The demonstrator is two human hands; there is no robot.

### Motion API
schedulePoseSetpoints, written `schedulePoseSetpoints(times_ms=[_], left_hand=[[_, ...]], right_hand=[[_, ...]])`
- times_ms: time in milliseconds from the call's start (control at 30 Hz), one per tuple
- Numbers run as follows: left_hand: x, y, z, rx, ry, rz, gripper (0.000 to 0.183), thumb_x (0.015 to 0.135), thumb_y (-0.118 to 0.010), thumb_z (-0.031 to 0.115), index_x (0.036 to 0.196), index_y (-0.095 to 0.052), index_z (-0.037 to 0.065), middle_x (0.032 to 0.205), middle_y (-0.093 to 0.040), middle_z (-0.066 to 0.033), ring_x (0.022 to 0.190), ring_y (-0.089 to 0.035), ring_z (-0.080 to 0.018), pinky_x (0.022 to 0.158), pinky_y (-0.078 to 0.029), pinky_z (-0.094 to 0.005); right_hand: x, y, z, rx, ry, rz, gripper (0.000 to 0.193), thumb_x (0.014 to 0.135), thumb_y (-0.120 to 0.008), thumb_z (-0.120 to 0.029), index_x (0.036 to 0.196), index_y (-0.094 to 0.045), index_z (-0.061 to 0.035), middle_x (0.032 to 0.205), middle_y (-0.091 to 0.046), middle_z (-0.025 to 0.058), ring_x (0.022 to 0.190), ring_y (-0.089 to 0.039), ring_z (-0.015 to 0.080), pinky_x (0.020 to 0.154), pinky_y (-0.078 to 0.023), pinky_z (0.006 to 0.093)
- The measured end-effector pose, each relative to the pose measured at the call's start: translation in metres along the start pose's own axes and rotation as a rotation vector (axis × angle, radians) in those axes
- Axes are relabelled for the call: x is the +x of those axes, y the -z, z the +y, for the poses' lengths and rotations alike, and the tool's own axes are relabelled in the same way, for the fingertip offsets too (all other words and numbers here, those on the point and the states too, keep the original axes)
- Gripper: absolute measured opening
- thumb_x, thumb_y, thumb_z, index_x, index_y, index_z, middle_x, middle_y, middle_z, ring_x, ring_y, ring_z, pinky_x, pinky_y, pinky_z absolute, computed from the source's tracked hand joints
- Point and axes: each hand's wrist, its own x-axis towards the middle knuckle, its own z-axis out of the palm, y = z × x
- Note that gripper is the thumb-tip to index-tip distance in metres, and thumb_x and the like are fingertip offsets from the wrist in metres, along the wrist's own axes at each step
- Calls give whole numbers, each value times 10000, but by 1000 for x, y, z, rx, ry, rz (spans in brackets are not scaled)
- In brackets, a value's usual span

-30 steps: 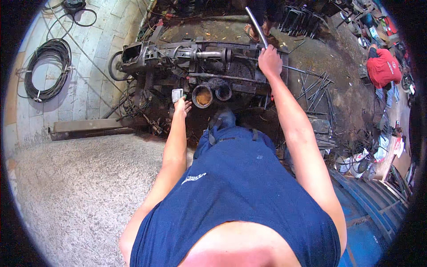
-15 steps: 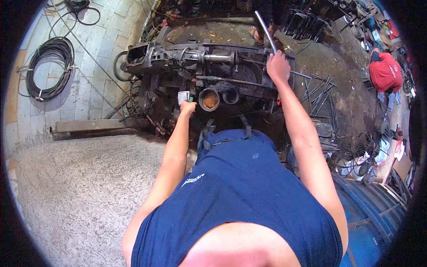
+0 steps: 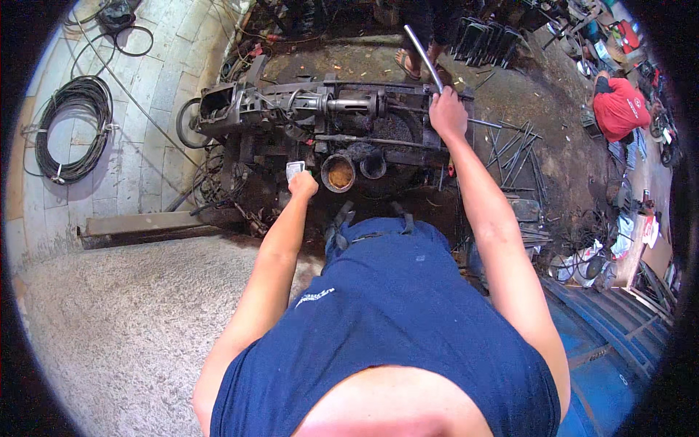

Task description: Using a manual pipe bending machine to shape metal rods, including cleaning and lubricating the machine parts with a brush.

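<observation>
My right hand [image 3: 448, 115] is wrapped round a bright metal rod [image 3: 424, 58], which slants up and to the left over the far right end of a greasy bench machine [image 3: 338, 105]. My left hand [image 3: 303, 186] is closed at the machine's near side. A small pale box-like piece [image 3: 294, 170] shows just beyond its fingers; whether the hand grips it or something behind it is hidden. Right beside that hand stands a round can [image 3: 338, 175] with brown stuff inside. A smaller dark can [image 3: 373, 166] is next to it.
Loose metal rods [image 3: 513, 153] lie on the floor to the right. A coiled black cable [image 3: 73, 130] rests on the tiles at left. One person in a red shirt [image 3: 620, 109] crouches at far right; another person's sandalled foot [image 3: 408, 64] is beyond the machine.
The view has shifted slightly. My right hand and the rod have moved a little left. My left hand has turned and sits slightly lower; the green bit by it no longer shows.
</observation>
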Motion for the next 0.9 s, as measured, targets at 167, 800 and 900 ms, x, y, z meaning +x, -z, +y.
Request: schedulePoseSetpoints(times_ms=[167,800,900], left_hand=[[0,-11,-2,-35,-9,33,286,799,-536,138,1032,-669,38,1086,-638,-218,1039,-611,-371,861,-502,-448],[-24,-34,-13,-223,-2,164,436,832,-531,219,1257,-563,127,1069,-636,-223,1006,-617,-362,879,-480,-451],[-22,-34,-16,-284,-25,179,466,817,-583,218,1265,-554,92,1060,-634,-242,1007,-615,-374,879,-481,-439]], right_hand=[[1,3,-2,15,-41,-23,272,921,-482,-248,1034,-492,-1,1012,-587,211,926,-610,398,756,-523,492],[-162,-126,106,294,-347,-169,417,804,-603,-206,1131,-528,42,1117,-537,311,1029,-535,445,911,-441,467],[-147,-153,139,381,-577,-247,438,825,-586,-252,1152,-523,32,1125,-548,287,1029,-539,444,922,-429,501]])
